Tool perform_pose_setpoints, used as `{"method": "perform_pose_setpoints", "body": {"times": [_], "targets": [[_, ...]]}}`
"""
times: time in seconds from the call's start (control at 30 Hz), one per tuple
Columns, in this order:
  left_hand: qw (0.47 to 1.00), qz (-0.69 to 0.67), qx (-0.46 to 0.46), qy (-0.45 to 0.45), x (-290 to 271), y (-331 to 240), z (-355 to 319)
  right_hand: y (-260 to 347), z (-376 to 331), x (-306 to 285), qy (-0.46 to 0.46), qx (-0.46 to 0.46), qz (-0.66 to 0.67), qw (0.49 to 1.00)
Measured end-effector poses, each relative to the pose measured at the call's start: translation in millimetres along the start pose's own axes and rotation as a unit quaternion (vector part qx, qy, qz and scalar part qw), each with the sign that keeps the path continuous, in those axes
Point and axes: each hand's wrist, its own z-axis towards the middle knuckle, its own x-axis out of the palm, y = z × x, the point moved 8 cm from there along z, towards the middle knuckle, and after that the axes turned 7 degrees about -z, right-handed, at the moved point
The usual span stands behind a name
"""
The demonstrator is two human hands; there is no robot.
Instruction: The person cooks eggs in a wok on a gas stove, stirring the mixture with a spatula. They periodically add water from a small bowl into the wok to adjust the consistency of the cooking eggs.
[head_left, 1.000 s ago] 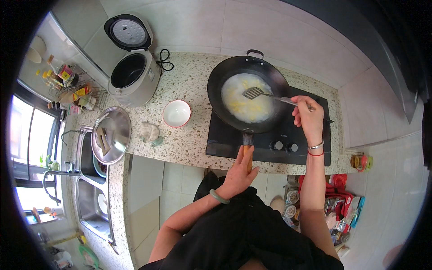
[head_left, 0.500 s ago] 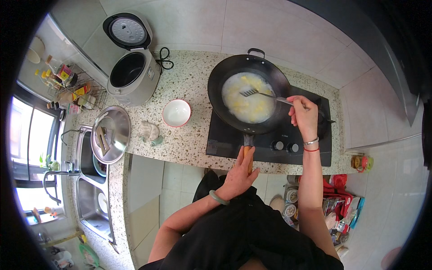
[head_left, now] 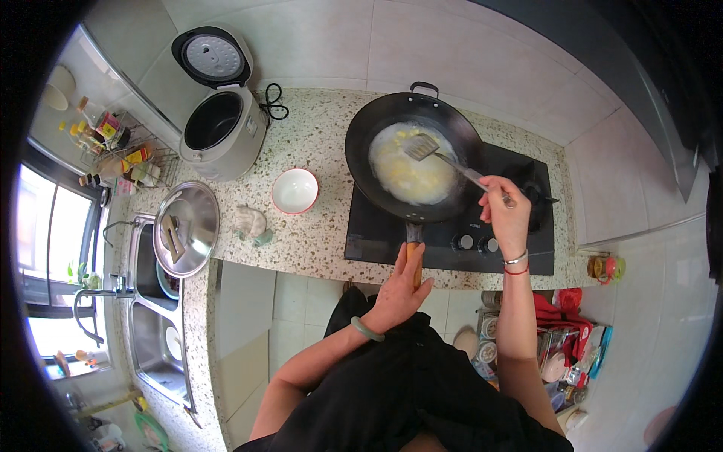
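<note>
A black wok (head_left: 471, 135) sits on the black glass cooktop (head_left: 437, 252), holding a cloudy whitish liquid with pale yellow pieces (head_left: 410, 177). My left hand (head_left: 397, 295) is closed around the wok's wooden handle (head_left: 413, 256) at the counter's front edge. In my right hand (head_left: 504, 211), the fingers are wrapped round the handle of a slotted metal spatula (head_left: 422, 147). Its blade is over the far part of the liquid, its slotted face showing; whether it touches the surface I cannot tell.
Left of the wok stand a white red-rimmed bowl (head_left: 295, 190) and a rice cooker (head_left: 241, 135) with its lid raised. A wok lid (head_left: 203, 218) lies beside the double sink (head_left: 154, 346). A grey cloth (head_left: 250, 223) rests near the counter edge. The range hood (head_left: 648, 98) overhangs at upper right.
The spatula blade has lifted slightly and turned, moving a little farther back in the wok. The yellow pieces have shifted in the liquid. My left hand stays on the handle.
</note>
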Motion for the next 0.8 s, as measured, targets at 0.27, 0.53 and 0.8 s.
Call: {"method": "perform_pose_setpoints", "body": {"times": [0.27,0.53,0.8], "targets": [[1.000,0.000,-0.004,0.008,1.7,2.6,1.1,17.2,-13.0,-28.7,-0.029,0.012,-0.045,0.998],[1.000,0.003,0.004,0.011,2.0,2.3,1.6,29.0,-31.3,-40.4,-0.018,0.052,-0.053,0.997],[1.000,0.010,0.017,0.001,2.3,3.1,1.7,52.8,-44.0,-67.7,-0.039,0.063,-0.127,0.989]]}}
